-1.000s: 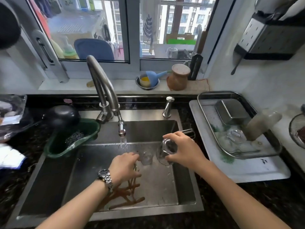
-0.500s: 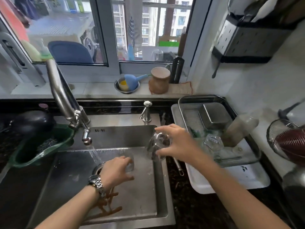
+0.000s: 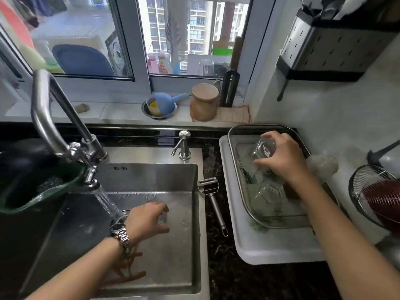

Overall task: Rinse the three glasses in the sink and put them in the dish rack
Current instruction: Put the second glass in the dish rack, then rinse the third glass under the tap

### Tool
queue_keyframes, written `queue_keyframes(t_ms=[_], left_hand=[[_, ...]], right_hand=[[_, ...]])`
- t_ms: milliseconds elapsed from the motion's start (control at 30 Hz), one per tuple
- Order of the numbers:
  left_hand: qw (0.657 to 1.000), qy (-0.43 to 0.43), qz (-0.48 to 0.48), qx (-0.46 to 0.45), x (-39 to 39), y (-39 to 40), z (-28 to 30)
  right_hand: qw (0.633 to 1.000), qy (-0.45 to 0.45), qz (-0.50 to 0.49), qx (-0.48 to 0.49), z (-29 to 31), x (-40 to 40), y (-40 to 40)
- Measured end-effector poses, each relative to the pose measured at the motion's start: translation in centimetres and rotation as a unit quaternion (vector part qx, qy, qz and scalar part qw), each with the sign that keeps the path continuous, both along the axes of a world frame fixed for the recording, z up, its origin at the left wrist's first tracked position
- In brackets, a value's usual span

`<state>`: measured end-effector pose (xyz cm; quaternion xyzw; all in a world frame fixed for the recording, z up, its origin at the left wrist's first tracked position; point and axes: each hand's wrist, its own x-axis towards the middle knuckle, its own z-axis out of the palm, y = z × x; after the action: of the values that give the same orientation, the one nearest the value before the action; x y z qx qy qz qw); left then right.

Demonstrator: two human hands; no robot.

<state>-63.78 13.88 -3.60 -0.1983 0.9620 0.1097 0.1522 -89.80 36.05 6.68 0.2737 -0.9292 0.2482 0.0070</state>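
My right hand [image 3: 281, 156] grips a clear glass [image 3: 263, 148], tilted, over the back of the wire dish rack [image 3: 232, 144] on the right counter. Another clear glass [image 3: 270, 192] lies in the rack nearer to me. My left hand [image 3: 145, 219] is low in the steel sink [image 3: 173, 256], fingers closed around a small clear glass [image 3: 162, 217] that is mostly hidden under them. The faucet [image 3: 52, 131] runs, its stream landing just left of my left hand.
The rack sits on a white tray [image 3: 270, 250]. A metal peeler [image 3: 213, 198] lies on the dark counter between sink and tray. A green basin [image 3: 41, 187] hangs at the sink's left. A soap pump [image 3: 184, 146] stands behind the sink. A mesh strainer [image 3: 376, 195] sits at far right.
My right hand has carried its glass from above the sink's right edge over to the dish rack. My left hand stays on the glass in the sink.
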Motion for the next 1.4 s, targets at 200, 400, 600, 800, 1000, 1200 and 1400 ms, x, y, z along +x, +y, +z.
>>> queue_keyframes(t_ms=[200, 400, 600, 800, 1000, 1200, 1400], left_hand=[[1.000, -0.009, 0.008, -0.003, -1.0, 0.1, -0.3], [1.000, -0.015, 0.019, 0.008, -1.4, 0.5, -1.3], [0.999, -0.025, 0.018, 0.007, -1.1, 0.5, -2.0], [0.999, -0.029, 0.023, 0.005, -0.8, 0.3, -2.4], [0.999, -0.031, 0.024, 0.030, -0.3, 0.6, -2.9], [0.999, -0.024, 0.022, 0.025, 0.7, 0.1, -2.6], [0.999, -0.037, 0.028, 0.022, 2.6, -0.8, -2.3]], right_hand=[[0.998, -0.048, -0.020, 0.027, -3.6, -1.8, 0.3], [0.995, -0.090, -0.019, 0.037, -6.2, -2.3, 0.1], [0.993, -0.102, -0.013, 0.056, -7.0, -2.8, -0.1], [0.992, -0.105, -0.013, 0.069, -7.3, -2.9, -0.6], [0.985, -0.114, -0.019, 0.125, -7.1, -2.8, -1.0], [0.980, -0.092, -0.021, 0.177, -5.8, -1.6, -1.4], [0.993, 0.008, 0.004, 0.121, -2.4, 1.6, -3.5]])
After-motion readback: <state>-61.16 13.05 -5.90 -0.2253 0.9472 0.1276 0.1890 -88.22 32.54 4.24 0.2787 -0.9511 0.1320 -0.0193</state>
